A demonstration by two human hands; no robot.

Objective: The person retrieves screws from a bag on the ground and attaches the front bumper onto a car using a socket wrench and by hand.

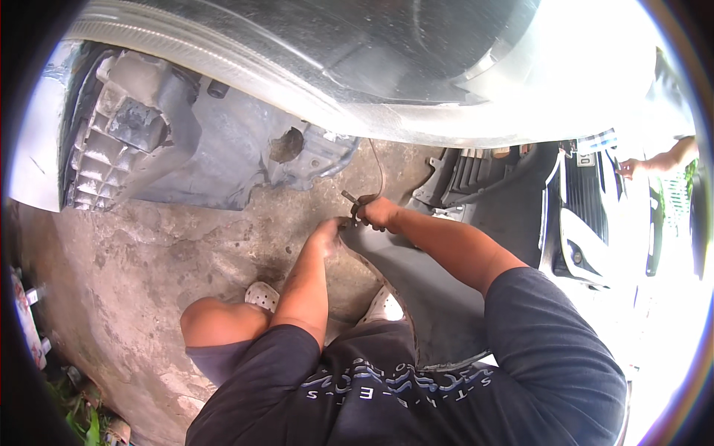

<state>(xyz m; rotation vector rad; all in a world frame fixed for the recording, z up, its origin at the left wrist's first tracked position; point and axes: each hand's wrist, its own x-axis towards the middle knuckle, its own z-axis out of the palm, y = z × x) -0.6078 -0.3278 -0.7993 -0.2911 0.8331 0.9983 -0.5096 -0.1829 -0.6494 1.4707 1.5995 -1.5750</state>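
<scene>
My right hand (378,213) is closed round a slim dark tool (349,197), whose end sticks out up and to the left. What kind of tool it is, I cannot make out. Just left of it, my left hand (326,236) grips the narrow end of a grey car bumper (439,286), with its fingertips partly hidden. Both hands nearly meet at this tip. The bumper's curved body runs down beside my legs and under my right arm. A thin cord or hose (381,165) rises from near my right hand towards the car.
A car's pale body edge (297,100) spans the top. Beneath it lies a grey plastic undertray (230,156) with a hole. More bumper parts with a black grille (587,193) are at the right, near another person's hand (632,168). Plants (91,427) stand at lower left on rough concrete (141,275).
</scene>
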